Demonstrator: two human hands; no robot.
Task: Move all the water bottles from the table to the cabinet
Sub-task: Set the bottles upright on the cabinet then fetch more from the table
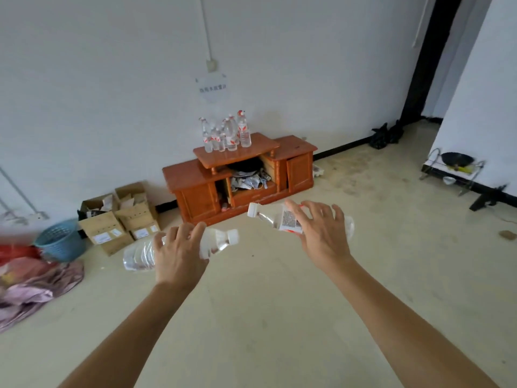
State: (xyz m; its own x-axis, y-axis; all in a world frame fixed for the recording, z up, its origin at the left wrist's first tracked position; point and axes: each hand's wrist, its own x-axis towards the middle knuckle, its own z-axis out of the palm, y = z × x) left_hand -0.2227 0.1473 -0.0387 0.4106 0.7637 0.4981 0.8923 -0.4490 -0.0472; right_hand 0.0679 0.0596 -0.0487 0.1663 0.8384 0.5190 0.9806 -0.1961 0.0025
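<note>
A person is standing over a pale floor [265, 309]. The left hand [179, 256] is gripping a clear water bottle [140, 254] sideways; the right hand [321, 239] is gripping a second water bottle [282, 218]. Ahead, a cluster of water bottles [228, 134] is standing atop a wooden cabinet [195, 197].
</note>
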